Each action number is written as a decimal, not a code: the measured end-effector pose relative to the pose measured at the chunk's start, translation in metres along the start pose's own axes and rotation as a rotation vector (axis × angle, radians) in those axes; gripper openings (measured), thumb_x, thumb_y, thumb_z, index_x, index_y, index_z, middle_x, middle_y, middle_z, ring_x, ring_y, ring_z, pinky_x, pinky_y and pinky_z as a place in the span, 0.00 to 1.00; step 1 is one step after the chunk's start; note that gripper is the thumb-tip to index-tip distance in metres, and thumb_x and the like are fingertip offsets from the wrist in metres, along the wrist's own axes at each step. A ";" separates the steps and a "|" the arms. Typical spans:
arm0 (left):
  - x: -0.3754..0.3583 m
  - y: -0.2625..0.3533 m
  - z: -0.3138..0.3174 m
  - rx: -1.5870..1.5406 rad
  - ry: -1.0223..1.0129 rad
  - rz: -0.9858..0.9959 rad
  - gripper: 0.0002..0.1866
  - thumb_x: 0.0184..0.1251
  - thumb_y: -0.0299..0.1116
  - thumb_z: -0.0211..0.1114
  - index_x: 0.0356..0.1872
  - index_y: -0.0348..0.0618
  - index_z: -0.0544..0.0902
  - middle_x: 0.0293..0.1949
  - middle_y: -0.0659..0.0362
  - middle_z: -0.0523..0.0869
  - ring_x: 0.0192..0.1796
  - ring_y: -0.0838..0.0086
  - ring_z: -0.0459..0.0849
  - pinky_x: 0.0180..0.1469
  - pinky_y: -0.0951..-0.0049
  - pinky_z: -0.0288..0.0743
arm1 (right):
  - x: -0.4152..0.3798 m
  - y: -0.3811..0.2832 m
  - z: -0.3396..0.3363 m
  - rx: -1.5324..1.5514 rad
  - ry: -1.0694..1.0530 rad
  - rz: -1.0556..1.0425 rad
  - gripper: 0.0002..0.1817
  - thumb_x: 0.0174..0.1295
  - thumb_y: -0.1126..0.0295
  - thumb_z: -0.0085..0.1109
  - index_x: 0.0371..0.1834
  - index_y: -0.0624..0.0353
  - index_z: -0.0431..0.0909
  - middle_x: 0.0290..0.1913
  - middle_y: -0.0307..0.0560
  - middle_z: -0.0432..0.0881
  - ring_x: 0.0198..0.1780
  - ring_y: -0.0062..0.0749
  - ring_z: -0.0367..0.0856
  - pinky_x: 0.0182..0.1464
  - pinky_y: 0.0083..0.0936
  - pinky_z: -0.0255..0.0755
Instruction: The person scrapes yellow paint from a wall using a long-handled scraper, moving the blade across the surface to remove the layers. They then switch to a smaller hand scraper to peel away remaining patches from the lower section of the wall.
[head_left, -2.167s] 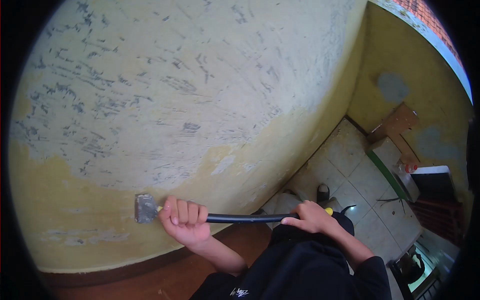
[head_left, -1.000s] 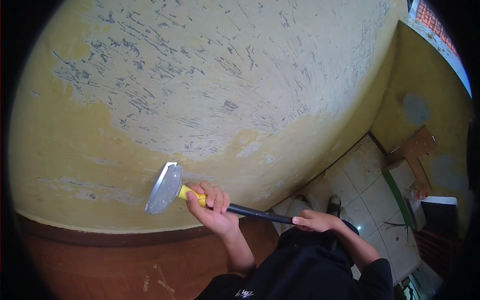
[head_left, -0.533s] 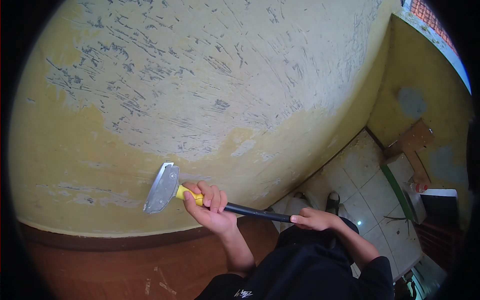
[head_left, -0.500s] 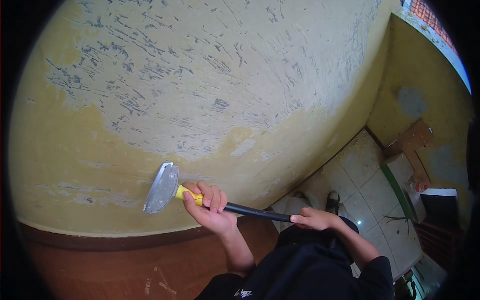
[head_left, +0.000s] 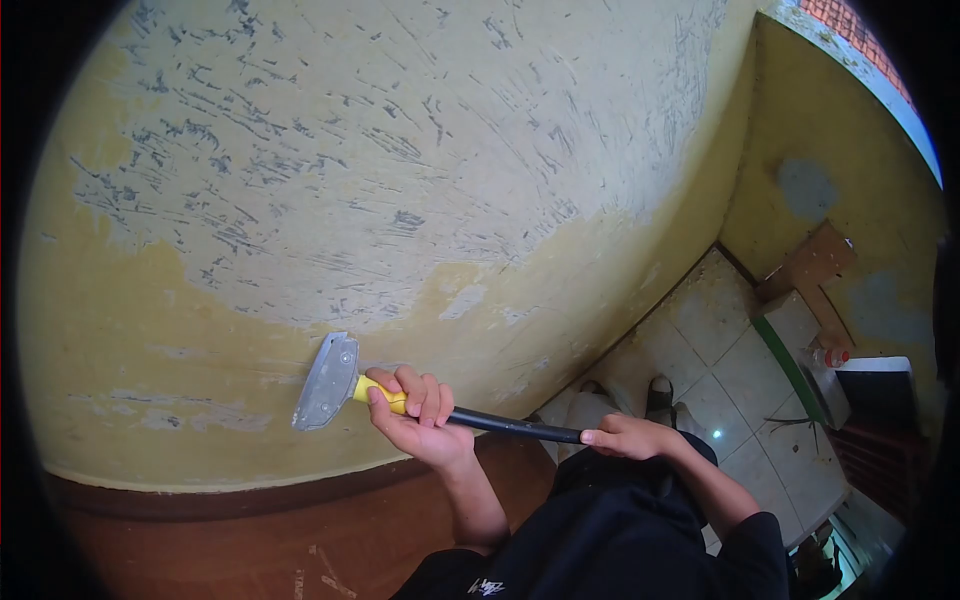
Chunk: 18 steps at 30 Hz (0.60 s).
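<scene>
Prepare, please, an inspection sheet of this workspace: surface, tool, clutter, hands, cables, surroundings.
Surface: wall pale and gouged above, mostly yellow below.
Job's things: scraper with yellow collar and black handle; contact between its blade and the wall cannot be told.
Clutter: brown panel and bottle at right.
Hands: left hand grips around the collar, right hand the handle farther back.
Cables: none certain; thin dark strands on the floor are unclear.
Surroundings: yellow side wall with grey patches; tiled floor.
</scene>
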<state>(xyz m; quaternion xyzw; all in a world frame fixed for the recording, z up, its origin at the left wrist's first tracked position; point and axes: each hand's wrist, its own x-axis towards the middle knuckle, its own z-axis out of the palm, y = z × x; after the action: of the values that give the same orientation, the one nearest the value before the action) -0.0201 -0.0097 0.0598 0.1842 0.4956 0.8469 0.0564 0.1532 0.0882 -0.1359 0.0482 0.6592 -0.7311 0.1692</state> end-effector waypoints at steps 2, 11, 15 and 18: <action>-0.001 -0.003 0.000 -0.044 -0.014 -0.017 0.14 0.75 0.46 0.45 0.31 0.52 0.65 0.17 0.70 0.57 0.13 0.89 0.49 0.12 0.87 0.43 | -0.001 0.006 -0.001 -0.011 0.001 0.017 0.44 0.65 0.31 0.35 0.09 0.63 0.60 0.12 0.44 0.59 0.18 0.32 0.60 0.25 0.38 0.58; -0.007 -0.053 -0.014 -0.219 -0.076 -0.252 0.16 0.75 0.47 0.45 0.27 0.52 0.63 0.15 0.71 0.57 0.12 0.88 0.49 0.11 0.85 0.44 | -0.024 0.022 -0.012 -0.209 0.277 0.119 0.45 0.62 0.31 0.41 0.15 0.72 0.71 0.16 0.65 0.71 0.23 0.56 0.75 0.31 0.46 0.66; -0.008 -0.060 -0.014 -0.200 -0.065 -0.263 0.16 0.74 0.48 0.45 0.27 0.53 0.62 0.14 0.71 0.57 0.12 0.87 0.48 0.11 0.85 0.44 | -0.028 0.031 -0.013 -0.236 0.310 0.150 0.46 0.61 0.31 0.42 0.15 0.73 0.71 0.16 0.65 0.71 0.23 0.57 0.75 0.31 0.47 0.66; -0.008 -0.060 -0.015 -0.157 -0.053 -0.275 0.17 0.73 0.51 0.46 0.26 0.54 0.61 0.14 0.71 0.56 0.13 0.87 0.47 0.13 0.85 0.42 | -0.027 0.031 -0.016 -0.238 0.319 0.132 0.46 0.61 0.30 0.42 0.15 0.73 0.71 0.16 0.66 0.70 0.24 0.58 0.75 0.31 0.47 0.66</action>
<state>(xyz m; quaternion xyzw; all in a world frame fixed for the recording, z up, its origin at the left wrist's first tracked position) -0.0236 0.0065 -0.0003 0.1322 0.4466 0.8622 0.1991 0.1855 0.1061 -0.1595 0.1861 0.7549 -0.6184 0.1148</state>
